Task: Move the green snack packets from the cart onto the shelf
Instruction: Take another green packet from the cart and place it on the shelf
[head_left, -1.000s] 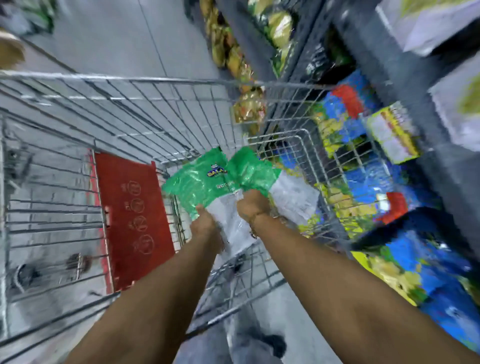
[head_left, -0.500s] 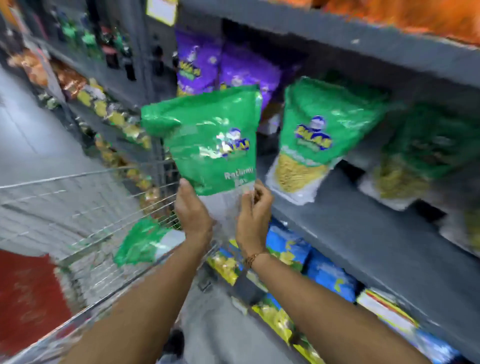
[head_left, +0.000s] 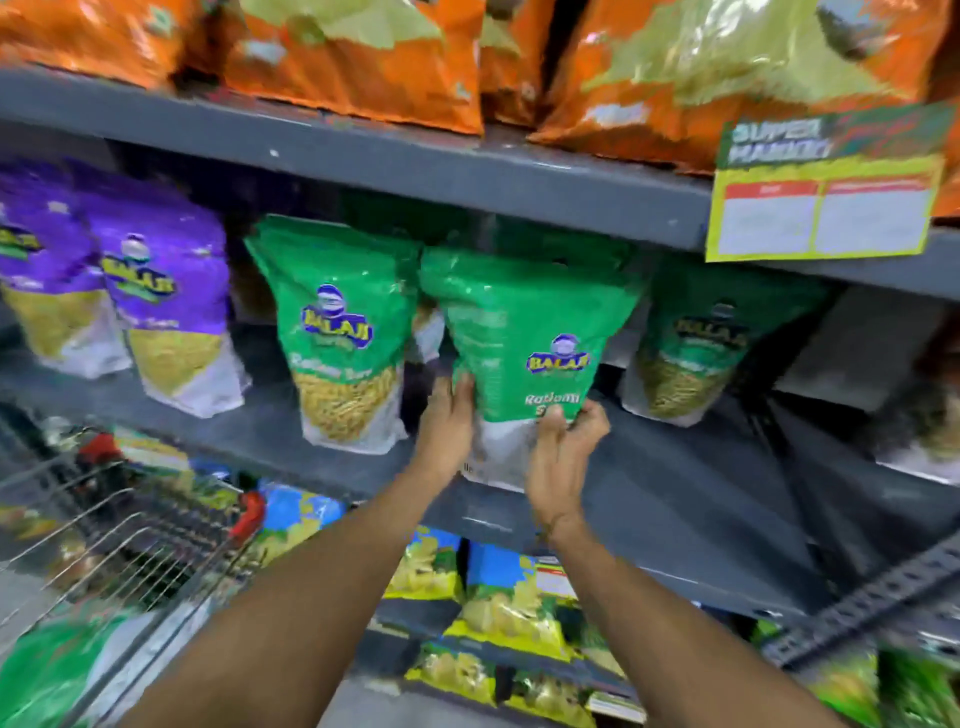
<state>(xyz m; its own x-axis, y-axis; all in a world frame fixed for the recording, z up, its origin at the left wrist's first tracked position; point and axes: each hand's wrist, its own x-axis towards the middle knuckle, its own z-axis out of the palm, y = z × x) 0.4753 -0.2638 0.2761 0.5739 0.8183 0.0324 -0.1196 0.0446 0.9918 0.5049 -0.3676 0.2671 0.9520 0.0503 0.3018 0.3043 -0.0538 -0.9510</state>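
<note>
I hold a green snack packet (head_left: 524, 338) upright over the grey middle shelf (head_left: 691, 499), between two other green packets standing there, one to the left (head_left: 340, 332) and one to the right (head_left: 696, 353). My left hand (head_left: 449, 421) grips its lower left edge. My right hand (head_left: 563, 441) grips its lower right corner. The packet's white bottom sits at the shelf's front edge. Another green packet (head_left: 47, 670) lies blurred in the wire cart (head_left: 119, 540) at the lower left.
Purple packets (head_left: 156, 291) stand on the same shelf to the left. Orange bags (head_left: 363, 57) fill the shelf above, with a yellow price sign (head_left: 826, 192) hanging at the right. Blue and yellow packets (head_left: 498, 597) fill the lower shelves.
Both hands lifted the green packet out of the cart, carried it rightward and forward, and brought it into the gap between the green packets on the middle shelf. The view swung up to the shelf.
</note>
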